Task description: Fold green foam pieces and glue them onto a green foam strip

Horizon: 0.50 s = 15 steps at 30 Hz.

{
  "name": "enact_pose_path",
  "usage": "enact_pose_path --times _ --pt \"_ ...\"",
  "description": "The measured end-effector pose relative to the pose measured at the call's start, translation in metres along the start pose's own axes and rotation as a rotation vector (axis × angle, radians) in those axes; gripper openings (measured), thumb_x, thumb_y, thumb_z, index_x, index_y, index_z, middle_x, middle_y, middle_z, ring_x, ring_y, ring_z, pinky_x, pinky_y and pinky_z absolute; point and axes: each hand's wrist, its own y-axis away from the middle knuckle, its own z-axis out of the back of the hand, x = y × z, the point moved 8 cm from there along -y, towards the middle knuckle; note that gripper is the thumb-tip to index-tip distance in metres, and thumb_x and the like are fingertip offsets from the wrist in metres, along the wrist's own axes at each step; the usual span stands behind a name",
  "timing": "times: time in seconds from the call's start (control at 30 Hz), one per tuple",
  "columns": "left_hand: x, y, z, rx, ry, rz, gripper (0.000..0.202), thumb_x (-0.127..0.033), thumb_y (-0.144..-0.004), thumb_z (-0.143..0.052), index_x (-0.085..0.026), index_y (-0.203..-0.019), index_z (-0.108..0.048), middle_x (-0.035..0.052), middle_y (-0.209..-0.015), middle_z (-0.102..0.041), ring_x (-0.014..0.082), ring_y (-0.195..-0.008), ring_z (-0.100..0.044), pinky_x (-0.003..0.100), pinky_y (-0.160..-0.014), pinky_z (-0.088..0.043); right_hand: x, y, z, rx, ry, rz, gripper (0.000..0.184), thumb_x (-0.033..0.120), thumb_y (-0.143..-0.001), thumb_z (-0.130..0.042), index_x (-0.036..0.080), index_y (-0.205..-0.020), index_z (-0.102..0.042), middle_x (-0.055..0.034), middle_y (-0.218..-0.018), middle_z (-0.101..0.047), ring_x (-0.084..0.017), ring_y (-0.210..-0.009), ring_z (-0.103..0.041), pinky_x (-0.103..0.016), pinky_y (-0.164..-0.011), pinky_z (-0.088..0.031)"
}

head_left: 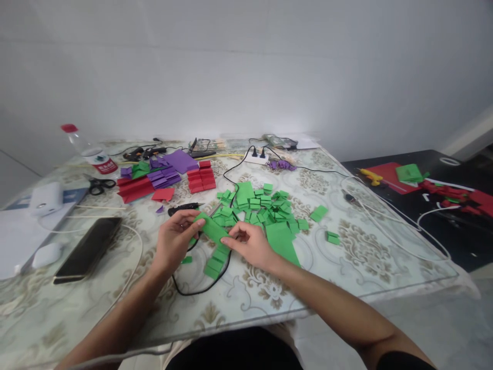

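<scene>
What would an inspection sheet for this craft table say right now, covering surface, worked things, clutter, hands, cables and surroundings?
Surface: floral-patterned table, crowded across its far half.
Job's things: green paper strip held just above the table; pile of green paper pieces right behind it.
Clutter: red folded papers, purple papers, scissors, phone, water bottle.
Grippers: left hand and right hand each pinch the strip.
Cables: black cable loops under the hands; white cable runs along the right side; power strip at the far edge.
Surroundings: white wall; black side table with paper scraps.
</scene>
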Motion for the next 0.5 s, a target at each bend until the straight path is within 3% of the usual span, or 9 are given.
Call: enact_pose_path --times 0.27,0.5 --pt "0.006 0.0 0.002 0.055 0.041 0.031 0.024 -0.033 -0.076 -0.084 -0.017 -0.084 -0.068 -0.0031 -0.062 -0.065 0.0101 -0.05 -0.056 0.021 -0.05 -0.042 0.002 -0.004 0.02 -0.188 -0.228 0.038 0.035 0.036 -0.071 -0.086 0.022 -0.096 -0.065 -0.0009 -0.082 -0.073 -0.018 -0.08 -0.07 -0.029 -0.074 -0.055" --pt "0.006 0.001 -0.003 0.116 0.034 0.038 0.024 -0.034 -0.076 -0.084 -0.018 -0.083 -0.068 -0.0027 -0.061 -0.065 0.0118 -0.051 -0.059 0.022 -0.053 -0.043 0.005 -0.01 0.032 -0.224 -0.34 -0.023 0.033 0.036 -0.067 -0.089 0.021 -0.091 -0.073 -0.0006 -0.08 -0.075 -0.017 -0.077 -0.071 -0.03 -0.076 -0.059"
